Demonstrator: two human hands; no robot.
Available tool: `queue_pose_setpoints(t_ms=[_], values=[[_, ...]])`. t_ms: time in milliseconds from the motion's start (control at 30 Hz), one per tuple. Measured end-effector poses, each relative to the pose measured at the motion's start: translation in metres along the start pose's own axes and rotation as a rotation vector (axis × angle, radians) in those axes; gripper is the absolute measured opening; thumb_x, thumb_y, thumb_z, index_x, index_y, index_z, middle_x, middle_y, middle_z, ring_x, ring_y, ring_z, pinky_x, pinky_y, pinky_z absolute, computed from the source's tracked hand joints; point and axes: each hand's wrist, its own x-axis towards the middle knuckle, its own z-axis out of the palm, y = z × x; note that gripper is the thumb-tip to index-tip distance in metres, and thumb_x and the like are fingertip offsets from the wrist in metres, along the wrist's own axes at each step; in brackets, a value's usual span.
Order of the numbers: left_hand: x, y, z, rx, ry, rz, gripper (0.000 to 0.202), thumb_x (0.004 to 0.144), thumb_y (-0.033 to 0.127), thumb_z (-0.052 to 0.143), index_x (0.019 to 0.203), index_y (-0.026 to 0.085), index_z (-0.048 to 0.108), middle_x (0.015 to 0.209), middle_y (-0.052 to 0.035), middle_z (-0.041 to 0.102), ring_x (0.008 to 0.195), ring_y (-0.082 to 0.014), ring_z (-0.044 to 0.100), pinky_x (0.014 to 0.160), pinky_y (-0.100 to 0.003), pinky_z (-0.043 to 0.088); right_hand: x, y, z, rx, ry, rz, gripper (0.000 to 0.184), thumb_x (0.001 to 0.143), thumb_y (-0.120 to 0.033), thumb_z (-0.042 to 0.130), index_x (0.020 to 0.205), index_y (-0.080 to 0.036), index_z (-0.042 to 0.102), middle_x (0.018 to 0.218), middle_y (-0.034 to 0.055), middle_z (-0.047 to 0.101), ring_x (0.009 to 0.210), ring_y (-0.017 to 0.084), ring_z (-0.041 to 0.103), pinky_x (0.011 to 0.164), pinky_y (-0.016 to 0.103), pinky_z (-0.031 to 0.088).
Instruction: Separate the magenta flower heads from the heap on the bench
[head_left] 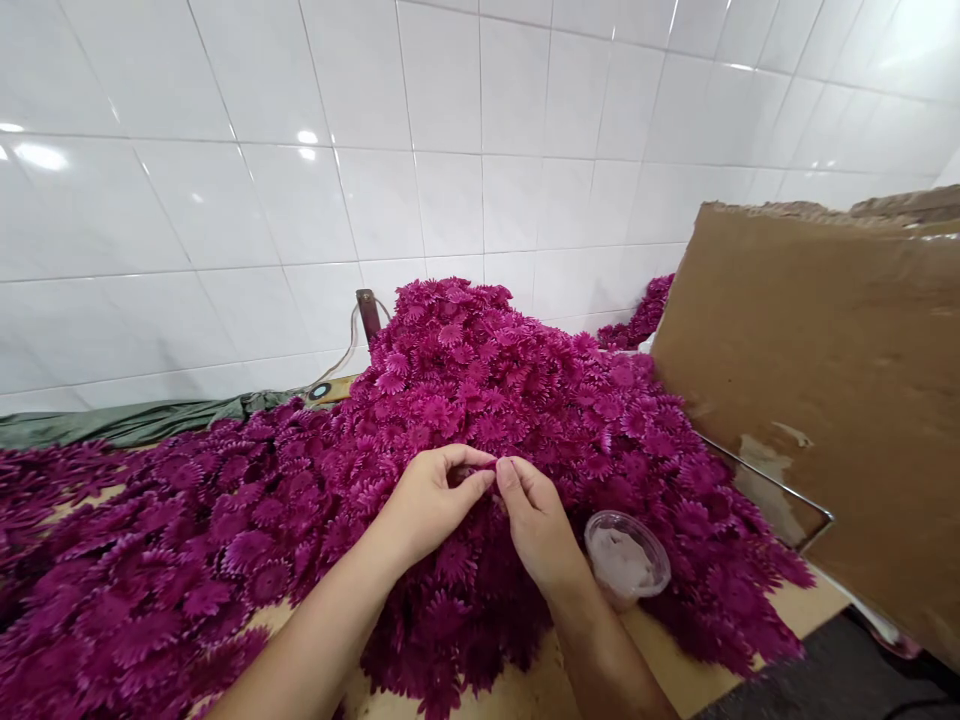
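Observation:
A big heap of magenta fabric flower heads [480, 380] covers the wooden table [810, 600] and rises against the tiled wall. My left hand [431, 500] and my right hand [536, 520] meet fingertip to fingertip over the front of the heap, both pinched on a small magenta flower piece [495, 470] that is mostly hidden by the fingers. A small clear plastic cup [626, 555] with a pale paste inside stands just right of my right wrist.
A large brown cardboard sheet [825, 400] leans over a metal bar [772, 480] on the right. A green cloth [135, 420] lies along the wall at the left. A brown post with a cable [367, 315] stands behind the heap.

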Motion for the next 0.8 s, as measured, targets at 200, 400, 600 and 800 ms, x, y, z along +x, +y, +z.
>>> queue_pose_setpoints(t_ms=[200,400,600,800], values=[[0.024,-0.012,-0.021,-0.28,0.356,-0.029,0.021,0.063,0.036,0.058,0.064,0.014,0.059,0.063,-0.0014,0.064,0.065,-0.0144,0.059,0.068,-0.028,0.046,-0.011,-0.008,0.002,0.001,-0.078,-0.007,0.024,0.078,-0.039,0.044,0.064,-0.019,0.041,0.062,-0.0035,0.038,0.059,0.011,0.036,0.056,0.023,0.035],[0.04,-0.01,-0.04,0.096,0.474,0.094,0.038,0.058,0.02,0.059,0.096,0.014,0.058,0.109,-0.011,0.058,0.106,-0.0232,0.052,0.092,-0.038,0.038,-0.011,-0.001,-0.005,0.11,-0.05,0.051,0.018,0.075,-0.035,0.051,0.071,-0.017,0.05,0.068,-0.0005,0.049,0.066,0.013,0.046,0.063,0.024,0.041],[0.009,-0.001,-0.015,0.414,0.207,0.306,0.02,0.075,0.023,0.047,0.085,0.019,0.064,0.098,-0.0072,0.064,0.098,-0.0195,0.056,0.094,-0.038,0.039,-0.007,0.002,-0.006,0.169,-0.009,0.065,0.019,0.07,-0.029,0.055,0.084,-0.017,0.057,0.074,0.0014,0.057,0.068,0.014,0.05,0.064,0.025,0.042],[-0.008,-0.014,0.0,0.407,0.08,0.307,0.023,0.075,0.021,0.051,0.093,0.021,0.065,0.1,-0.0067,0.064,0.099,-0.0197,0.055,0.092,-0.038,0.04,-0.009,0.002,-0.009,0.024,0.032,0.045,0.024,0.072,-0.037,0.052,0.06,-0.016,0.05,0.056,-0.0042,0.043,0.053,0.009,0.037,0.05,0.021,0.033]])
